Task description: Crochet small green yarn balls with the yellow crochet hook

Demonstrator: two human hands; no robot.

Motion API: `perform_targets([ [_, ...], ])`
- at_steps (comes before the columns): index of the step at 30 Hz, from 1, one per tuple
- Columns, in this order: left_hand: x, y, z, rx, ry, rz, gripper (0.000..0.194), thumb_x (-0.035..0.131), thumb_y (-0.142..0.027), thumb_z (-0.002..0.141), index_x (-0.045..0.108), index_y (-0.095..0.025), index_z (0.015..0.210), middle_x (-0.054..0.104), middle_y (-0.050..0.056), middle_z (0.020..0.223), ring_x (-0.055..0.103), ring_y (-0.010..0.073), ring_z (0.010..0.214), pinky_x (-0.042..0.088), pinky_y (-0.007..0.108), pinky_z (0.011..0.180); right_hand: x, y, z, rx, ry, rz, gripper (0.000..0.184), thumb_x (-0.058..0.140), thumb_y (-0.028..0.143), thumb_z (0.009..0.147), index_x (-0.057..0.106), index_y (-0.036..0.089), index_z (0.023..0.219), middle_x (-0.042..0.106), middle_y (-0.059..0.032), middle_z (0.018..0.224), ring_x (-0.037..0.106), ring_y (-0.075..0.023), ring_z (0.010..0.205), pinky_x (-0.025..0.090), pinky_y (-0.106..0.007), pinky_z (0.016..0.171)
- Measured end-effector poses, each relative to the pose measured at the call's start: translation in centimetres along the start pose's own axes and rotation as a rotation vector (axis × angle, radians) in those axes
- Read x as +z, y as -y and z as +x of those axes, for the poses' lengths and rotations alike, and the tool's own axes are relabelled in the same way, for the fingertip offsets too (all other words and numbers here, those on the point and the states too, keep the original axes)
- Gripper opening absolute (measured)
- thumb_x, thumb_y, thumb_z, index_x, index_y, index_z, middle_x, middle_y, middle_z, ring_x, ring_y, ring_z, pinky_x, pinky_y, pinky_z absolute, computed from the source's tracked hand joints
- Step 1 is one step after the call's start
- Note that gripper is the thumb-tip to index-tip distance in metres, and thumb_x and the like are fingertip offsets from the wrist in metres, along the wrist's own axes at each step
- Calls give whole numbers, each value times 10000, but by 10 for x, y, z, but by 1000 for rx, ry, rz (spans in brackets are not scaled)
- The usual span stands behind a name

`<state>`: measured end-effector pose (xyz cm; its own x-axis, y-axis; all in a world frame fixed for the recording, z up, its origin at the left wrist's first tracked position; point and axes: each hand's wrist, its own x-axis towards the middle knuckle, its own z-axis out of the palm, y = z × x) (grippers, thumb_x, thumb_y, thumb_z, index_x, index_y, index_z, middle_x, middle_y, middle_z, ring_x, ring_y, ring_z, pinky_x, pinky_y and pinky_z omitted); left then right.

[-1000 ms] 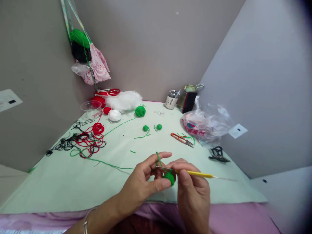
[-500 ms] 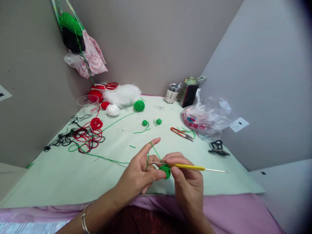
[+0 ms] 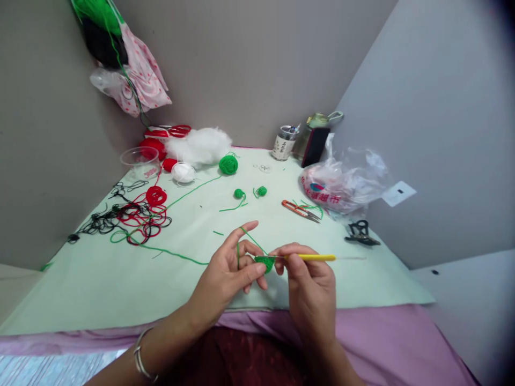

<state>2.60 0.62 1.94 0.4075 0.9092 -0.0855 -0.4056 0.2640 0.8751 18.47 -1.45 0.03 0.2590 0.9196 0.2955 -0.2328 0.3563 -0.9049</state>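
Between thumb and fingers, my left hand (image 3: pixel 232 265) pinches a small green crochet piece (image 3: pixel 264 262). Its index finger is raised, with green yarn (image 3: pixel 254 238) looped over it and running down to the piece. My right hand (image 3: pixel 309 279) grips a crochet hook (image 3: pixel 316 257) by its yellow handle, held almost level. The hook's metal tip is at the top edge of the piece; whether it passes through a stitch I cannot tell. Beyond my hands lie two small green crocheted balls (image 3: pixel 238 193) with yarn tails. A green yarn ball (image 3: pixel 228 165) stands farther back.
Orange thread snips (image 3: pixel 301 211) lie beyond my right hand, near a plastic bag (image 3: pixel 341 182) and a black clip (image 3: pixel 362 234). Tangled black and red yarn (image 3: pixel 132 214) spreads at the left. White stuffing (image 3: pixel 199 146), a clear cup (image 3: pixel 140 163) and a pen pot (image 3: pixel 283 143) stand at the back.
The crochet piece has turned and moved slightly left, now showing its flat edge upward. My right hand has shifted its hold on the hook, which lies more level. The camera view has tilted slightly.
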Motion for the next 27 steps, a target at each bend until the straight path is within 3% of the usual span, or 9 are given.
perform_targets([
  [6, -1, 1, -8, 54, -26, 46, 685, 833, -244, 878, 515, -256, 1485, 591, -30, 943, 565, 69, 655, 447, 180, 519, 2, 7, 0, 35, 70, 123, 183, 676, 341, 1021, 798, 229, 943, 816, -27, 847, 707, -103, 640, 569, -206, 595],
  [13, -4, 1, -8, 152, -110, 213, 602, 824, -265, 885, 581, -234, 1435, 597, -17, 909, 531, 91, 696, 444, 212, 583, -1, 7, -7, -80, 130, -34, 218, 559, 283, 1086, 768, 242, 1040, 812, -16, 952, 765, -123, 735, 638, -255, 704],
  [16, -3, 4, -8, 190, -147, 247, 597, 824, -258, 885, 586, -252, 1432, 609, -26, 909, 491, 65, 626, 445, 212, 596, -3, 9, -11, -164, 128, -172, 236, 519, 222, 1095, 753, 253, 1091, 806, -15, 974, 766, -125, 758, 642, -267, 726],
  [19, -1, 10, -11, 231, -190, 293, 579, 812, -246, 902, 583, -298, 1432, 617, -44, 928, 420, 28, 543, 433, 199, 581, -6, 7, -14, -330, 160, -362, 250, 514, 147, 1076, 727, 248, 1160, 801, -30, 995, 764, -143, 827, 642, -289, 766],
  [23, 3, 12, -14, 242, -248, 274, 606, 833, -220, 882, 583, -298, 1429, 631, -47, 942, 367, 8, 513, 368, 176, 529, -10, -2, -15, -680, 240, -712, 311, 577, 91, 1018, 704, 240, 1260, 795, -78, 1069, 770, -196, 965, 655, -321, 795],
  [25, 5, 8, -13, 152, -204, 146, 681, 881, -226, 829, 576, -264, 1437, 637, -47, 904, 359, 12, 521, 332, 169, 511, -11, -6, -15, -838, 221, -877, 341, 630, 76, 985, 730, 248, 1262, 783, -93, 1080, 764, -215, 999, 656, -331, 795],
  [27, 4, 2, -11, -17, -105, -19, 720, 911, -249, 793, 583, -221, 1433, 614, -60, 831, 322, 11, 497, 264, 167, 463, -11, -7, -15, -858, 187, -871, 336, 636, 85, 986, 746, 259, 1251, 775, -90, 1077, 754, -216, 985, 648, -335, 781],
])
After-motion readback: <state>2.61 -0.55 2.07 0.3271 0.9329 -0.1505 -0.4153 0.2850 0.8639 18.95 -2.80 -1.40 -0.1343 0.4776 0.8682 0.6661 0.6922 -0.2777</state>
